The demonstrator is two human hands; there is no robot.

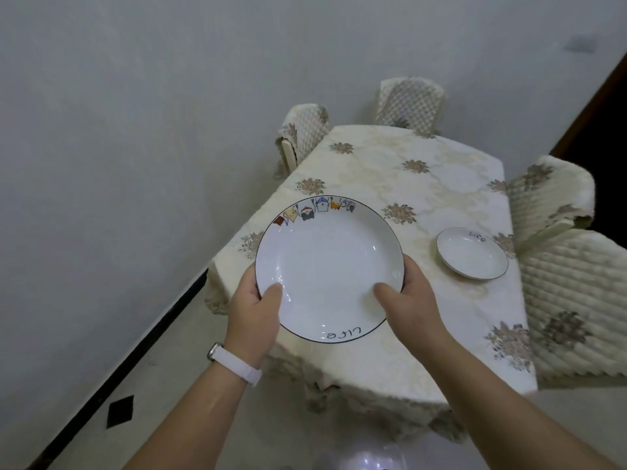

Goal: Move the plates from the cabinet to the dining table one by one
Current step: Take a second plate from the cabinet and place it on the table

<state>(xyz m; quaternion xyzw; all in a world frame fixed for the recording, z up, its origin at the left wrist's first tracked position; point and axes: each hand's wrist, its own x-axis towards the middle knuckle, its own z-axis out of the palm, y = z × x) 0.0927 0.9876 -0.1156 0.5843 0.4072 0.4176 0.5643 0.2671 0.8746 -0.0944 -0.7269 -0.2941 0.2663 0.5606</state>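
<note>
A: hands?
B: left hand (252, 308) and right hand (412, 305) both grip big plate (325, 266), thumbs on top
A: where?
B: above table (424, 178) edge; small plate (472, 253) sits right of right hand

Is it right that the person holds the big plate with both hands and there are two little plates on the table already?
Not quite. The head view shows only one small plate on the table, not two. The rest is right: left hand and right hand both hold the big plate.
</note>
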